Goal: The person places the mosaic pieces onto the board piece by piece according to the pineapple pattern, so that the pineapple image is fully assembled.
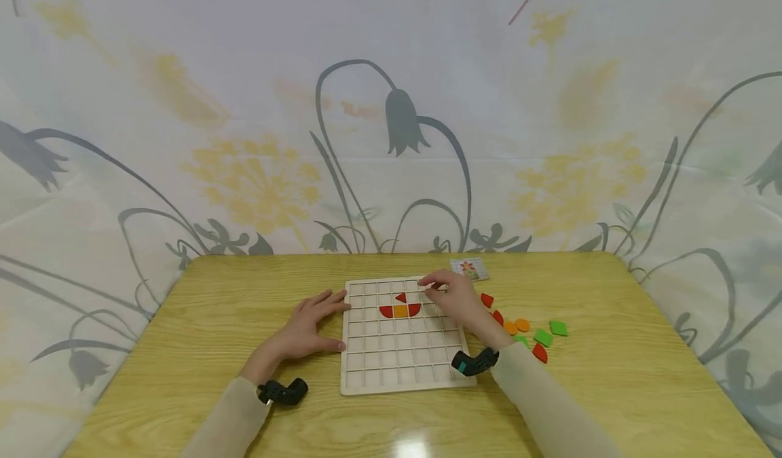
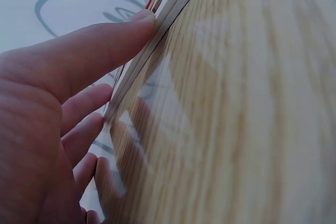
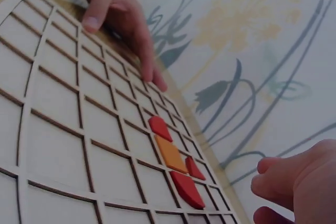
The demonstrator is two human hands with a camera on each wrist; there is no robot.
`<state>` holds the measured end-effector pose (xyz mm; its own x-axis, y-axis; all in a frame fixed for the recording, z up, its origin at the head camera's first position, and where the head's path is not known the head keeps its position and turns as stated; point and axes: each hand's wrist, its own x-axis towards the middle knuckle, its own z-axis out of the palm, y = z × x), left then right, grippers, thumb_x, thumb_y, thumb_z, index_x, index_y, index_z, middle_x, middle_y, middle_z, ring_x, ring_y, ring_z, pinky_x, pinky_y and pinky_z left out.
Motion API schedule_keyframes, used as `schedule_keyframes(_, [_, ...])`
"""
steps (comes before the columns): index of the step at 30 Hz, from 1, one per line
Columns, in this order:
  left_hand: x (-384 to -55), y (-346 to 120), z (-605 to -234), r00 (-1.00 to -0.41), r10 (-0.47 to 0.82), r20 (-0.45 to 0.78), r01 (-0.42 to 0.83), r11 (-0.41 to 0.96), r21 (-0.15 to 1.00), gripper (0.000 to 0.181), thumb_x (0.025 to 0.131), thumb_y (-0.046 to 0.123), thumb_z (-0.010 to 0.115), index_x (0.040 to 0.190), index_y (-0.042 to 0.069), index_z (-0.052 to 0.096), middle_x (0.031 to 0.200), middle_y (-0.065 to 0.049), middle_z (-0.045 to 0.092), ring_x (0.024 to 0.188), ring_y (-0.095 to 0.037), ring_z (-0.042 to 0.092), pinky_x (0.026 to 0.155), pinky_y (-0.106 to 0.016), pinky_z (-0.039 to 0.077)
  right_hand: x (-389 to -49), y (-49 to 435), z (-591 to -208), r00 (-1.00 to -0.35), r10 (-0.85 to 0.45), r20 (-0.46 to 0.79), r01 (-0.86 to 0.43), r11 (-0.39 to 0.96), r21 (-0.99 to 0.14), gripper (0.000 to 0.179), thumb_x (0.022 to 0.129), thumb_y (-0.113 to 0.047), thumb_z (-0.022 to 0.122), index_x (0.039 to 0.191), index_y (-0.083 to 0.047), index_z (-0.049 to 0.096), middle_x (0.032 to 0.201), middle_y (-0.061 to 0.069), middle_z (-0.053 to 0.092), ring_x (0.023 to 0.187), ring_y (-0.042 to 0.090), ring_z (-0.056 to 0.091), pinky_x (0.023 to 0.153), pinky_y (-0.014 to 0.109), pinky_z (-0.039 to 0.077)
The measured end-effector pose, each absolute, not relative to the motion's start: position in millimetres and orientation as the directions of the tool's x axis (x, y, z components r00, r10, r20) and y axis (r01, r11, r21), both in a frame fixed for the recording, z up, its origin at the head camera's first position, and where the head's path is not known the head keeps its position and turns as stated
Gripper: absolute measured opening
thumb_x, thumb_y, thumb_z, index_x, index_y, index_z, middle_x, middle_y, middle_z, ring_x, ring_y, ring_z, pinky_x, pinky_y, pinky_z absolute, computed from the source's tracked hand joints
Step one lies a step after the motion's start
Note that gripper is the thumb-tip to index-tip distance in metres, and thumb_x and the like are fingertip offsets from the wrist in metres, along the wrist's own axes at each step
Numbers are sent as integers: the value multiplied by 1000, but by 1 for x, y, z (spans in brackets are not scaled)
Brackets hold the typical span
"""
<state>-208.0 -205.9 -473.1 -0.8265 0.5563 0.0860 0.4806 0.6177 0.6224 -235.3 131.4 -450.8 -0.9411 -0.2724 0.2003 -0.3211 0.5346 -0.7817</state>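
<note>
A pale wooden grid board (image 1: 373, 359) lies flat on the table. In its upper part sit an orange square (image 1: 400, 311), a red rounded piece (image 1: 386, 312) on its left, another red rounded piece (image 3: 187, 189) on its right, and a small red triangle (image 1: 401, 298) just above. My left hand (image 1: 308, 326) touches the board's left edge, thumb and fingers spread, as the left wrist view also shows. Over the board's upper right part hovers my right hand (image 1: 455, 298), its fingers loosely bent; no piece shows between the fingertips (image 3: 262, 179).
Right of the board lie loose pieces: orange discs (image 1: 523, 325), green diamonds (image 1: 558, 328) and red pieces (image 1: 540, 353), some partly behind the right forearm. A picture card (image 1: 479, 269) with a red flower lies behind the right hand. A flower-patterned curtain (image 1: 391, 193) borders the wooden table (image 1: 214, 322).
</note>
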Motion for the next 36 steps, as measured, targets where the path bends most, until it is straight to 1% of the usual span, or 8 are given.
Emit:
schedule_keyframes(4, [-208,-207,-474,-829,552,92,479,616,625,70,82,38,81,143,14,56,160,-7,33,148,-39,17,113,-66,6,-237,124,-460,-869,-454,197,-447,550,-705,24,95,-4,63,117,-10,73,121,8,68,96,23,66,78,37,54])
schedule_keyframes(8, [-208,-207,-475,-826,557,85,476,610,633,71,83,39,80,144,15,55,160,-6,33,149,-39,16,113,-66,5,-237,114,-464,-826,-527,200,-503,528,-684,26,98,-3,58,119,-8,72,118,7,70,105,25,67,85,40,53])
schedule_keyframes(13, [-208,-207,-476,-828,555,74,471,619,629,71,83,40,80,145,16,54,160,-6,32,149,-39,16,113,-66,4,-233,109,-462,-826,-528,198,-500,523,-690,26,100,-2,55,117,-8,73,113,5,72,102,23,68,78,37,49])
schedule_keyframes(18, [-208,-208,-474,-828,555,73,471,621,626,71,83,40,79,145,16,54,161,-6,32,149,-38,15,113,-66,5,-234,107,-462,-820,-533,210,-517,530,-673,27,99,0,55,117,-8,73,111,5,71,103,24,66,83,39,52])
schedule_keyframes(24, [-208,-207,-473,-828,555,75,471,617,630,72,83,40,79,145,15,54,161,-5,31,149,-38,15,113,-66,4,-238,103,-466,-829,-528,182,-517,602,-608,29,98,-2,57,123,-6,71,108,7,58,95,24,54,80,39,47])
schedule_keyframes(26, [-208,-207,-473,-827,558,74,472,616,631,71,83,40,79,145,15,54,161,-5,31,149,-38,15,113,-66,4,-238,102,-466,-831,-529,172,-518,623,-586,28,99,-3,57,122,-7,72,109,8,56,97,27,53,82,41,45])
schedule_keyframes(31, [-208,-207,-472,-828,557,65,467,620,631,72,83,40,79,145,15,54,161,-6,31,149,-38,15,113,-66,4,-239,101,-465,-817,-548,180,-543,627,-558,24,99,-4,57,114,-8,75,111,9,60,108,32,54,100,50,40])
schedule_keyframes(36, [-208,-207,-472,-829,555,65,464,618,635,71,83,39,80,145,15,54,161,-6,31,149,-38,15,113,-66,4,-239,100,-464,-817,-546,187,-543,617,-570,24,99,-2,57,114,-8,75,110,7,61,105,31,57,99,49,42])
